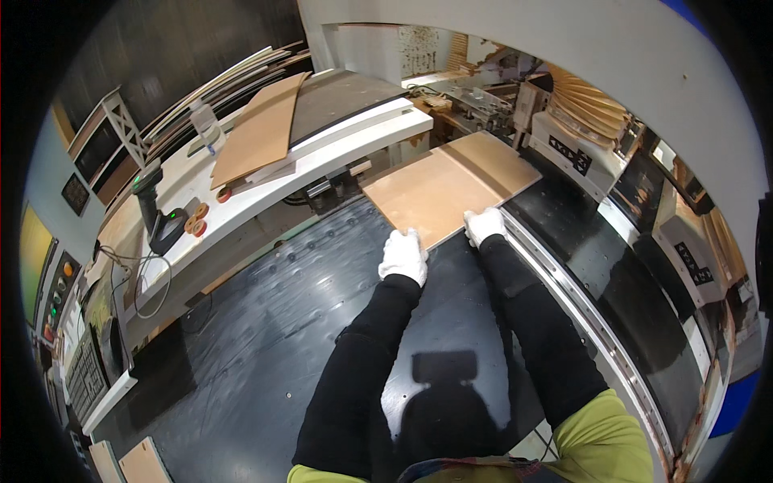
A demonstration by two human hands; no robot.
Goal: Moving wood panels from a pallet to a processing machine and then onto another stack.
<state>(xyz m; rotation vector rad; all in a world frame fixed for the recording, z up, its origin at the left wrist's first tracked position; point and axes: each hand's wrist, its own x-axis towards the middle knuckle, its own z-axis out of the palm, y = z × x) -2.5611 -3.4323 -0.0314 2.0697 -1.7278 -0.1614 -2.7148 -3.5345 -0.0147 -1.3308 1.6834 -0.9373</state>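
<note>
A flat tan wood panel lies at the far end of the black machine table, its far part reaching toward the machine. Both hands wear white gloves. My left hand grips the panel's near left corner, fingers curled at the edge. At the near right corner, my right hand is closed on the same panel, beside the metal rail. The undersides of the fingers are hidden.
A white bench on the left bears a brown board, tape rolls, a clear bottle and a handheld scanner on its stand. Machine heads with bellows stand at right. A keyboard sits far left.
</note>
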